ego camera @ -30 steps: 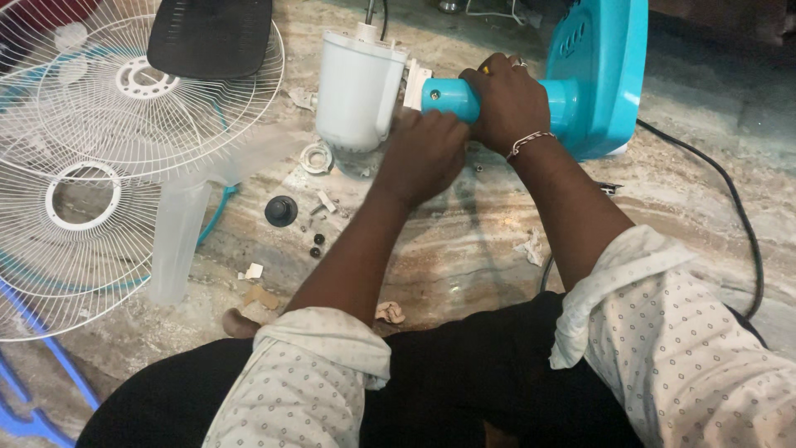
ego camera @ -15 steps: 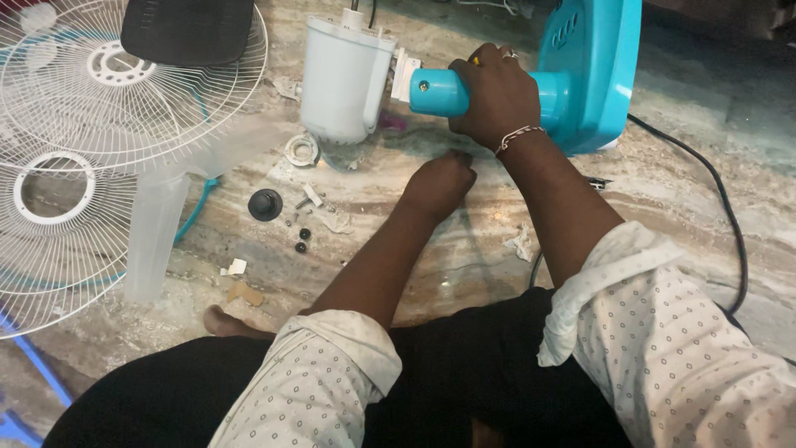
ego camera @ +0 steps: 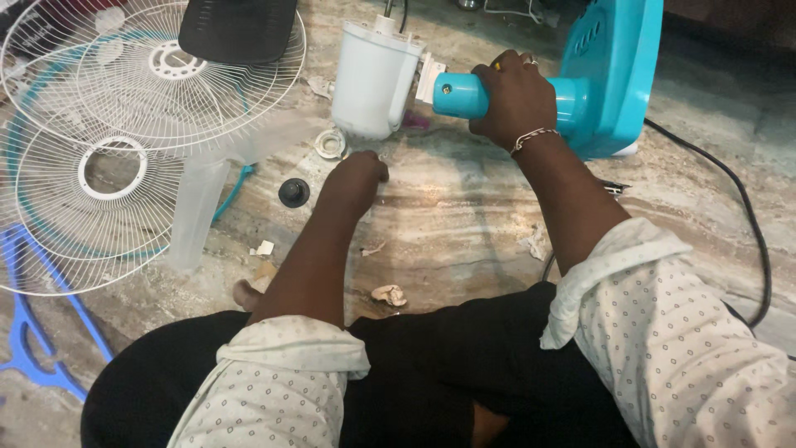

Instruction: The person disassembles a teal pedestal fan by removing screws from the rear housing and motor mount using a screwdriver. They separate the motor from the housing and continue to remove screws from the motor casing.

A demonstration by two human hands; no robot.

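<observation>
Right hand [ego camera: 514, 95] clenched around the teal neck tube [ego camera: 464, 95] of a fan body, the tube lying level above the stone floor [ego camera: 464, 224] and joining the teal housing [ego camera: 618, 75] to the right of the hand. Left hand [ego camera: 358, 176] down on the floor below and left of the tube, fingers curled under; hard to tell whether anything small is pinched there.

White motor casing [ego camera: 373, 79] just left of the tube's open end, upright, with a small white bracket [ego camera: 427, 76] between the two. Small white ring [ego camera: 329, 143] on the floor below the casing, just above the left hand. Black round knob [ego camera: 293, 192] further left of the tube, lying apart from the hand. Translucent fan blade [ego camera: 199, 207] beyond the knob, partly overlapping two white wire guards [ego camera: 108, 166] that fill the far left. Dark rounded object [ego camera: 236, 29] on top of the upper guard, cut off by the top edge. Blue frame piece [ego camera: 37, 332] at the lower left, only partly in view.

Black cable [ego camera: 746, 216] curving over the floor to the right of the housing, running out under the right sleeve. Scraps of pale debris [ego camera: 387, 293] on the floor below the tube, close to the dark lap.

Housing cropped by the top edge. Wiring behind the casing too small to make out. Open stone floor between the two forearms, directly below the tube; crowded to the left by guards and blade.
</observation>
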